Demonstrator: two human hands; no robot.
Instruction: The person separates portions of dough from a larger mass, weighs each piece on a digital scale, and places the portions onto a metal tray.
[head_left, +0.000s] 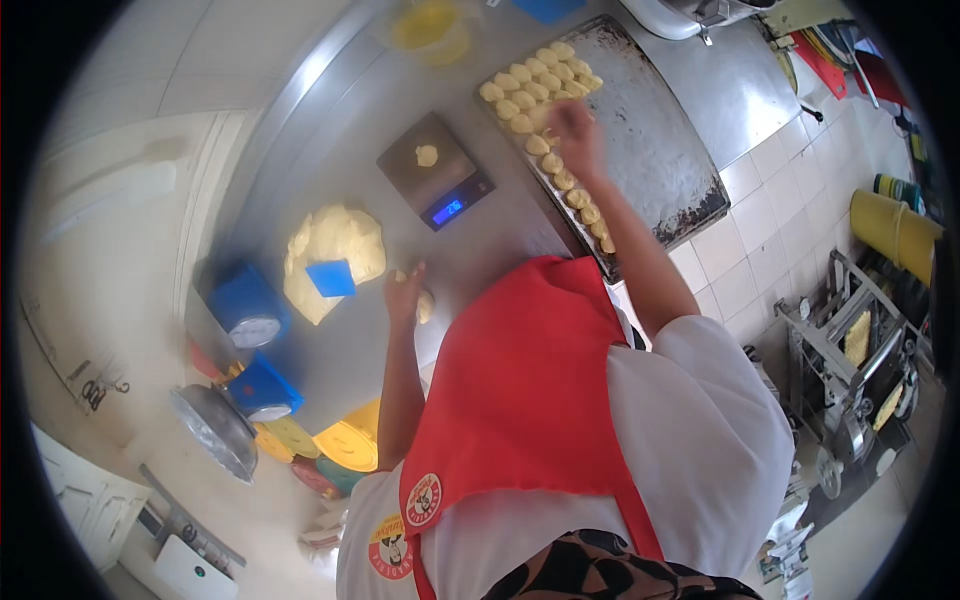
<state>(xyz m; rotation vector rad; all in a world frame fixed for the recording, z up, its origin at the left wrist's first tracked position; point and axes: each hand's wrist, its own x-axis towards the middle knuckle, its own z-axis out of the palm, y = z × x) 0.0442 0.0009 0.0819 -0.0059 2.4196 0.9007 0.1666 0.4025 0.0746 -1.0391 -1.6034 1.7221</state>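
My right hand (576, 129), blurred by motion, is over the dough balls (537, 144) lined up along the left part of a dark baking tray (652, 135); whether it holds one is unclear. My left hand (403, 294) is low over the steel table, with a pale bit of dough (401, 277) between its fingers. Another dough piece (426, 307) lies right beside that hand. A small lump of dough (427, 155) rests on a digital scale (405, 176) with a lit display. To the left, a blue plastic dough scraper (331, 278) lies on a large dough mass (341, 236).
Blue containers (251, 304) stand at the table's left end, near a metal bowl (216, 431) and yellow lidded tubs (349, 442). A yellow container (427, 30) stands at the far side. Metal equipment (667, 15) sits beyond the tray. A metal machine (855, 360) stands on the right.
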